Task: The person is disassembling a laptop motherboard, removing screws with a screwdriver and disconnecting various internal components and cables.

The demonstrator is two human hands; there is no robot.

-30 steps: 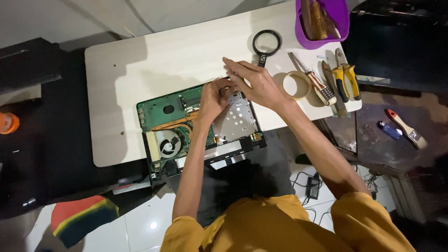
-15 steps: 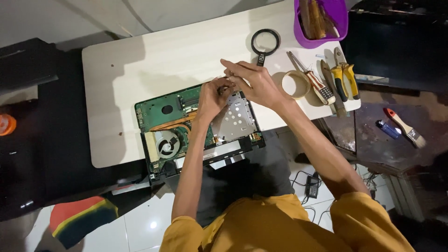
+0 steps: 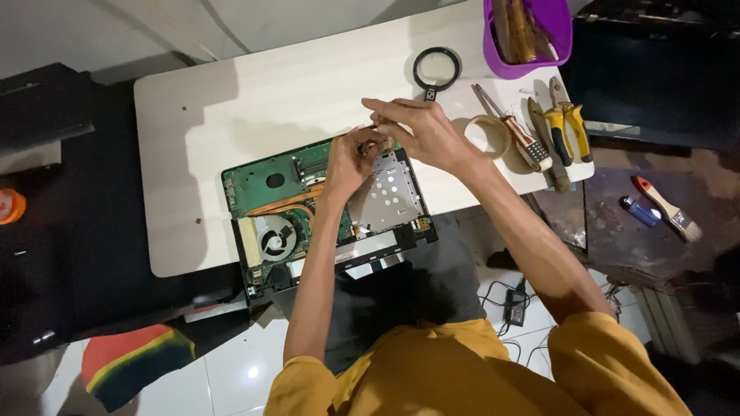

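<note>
Fingers of two hands (image 3: 351,158) (image 3: 424,135) probably pinch one laptop board (image 3: 270,185).

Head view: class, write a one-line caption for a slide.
Both hands, left and right, work at an opened laptop on a white table, hand tools nearby.
</note>
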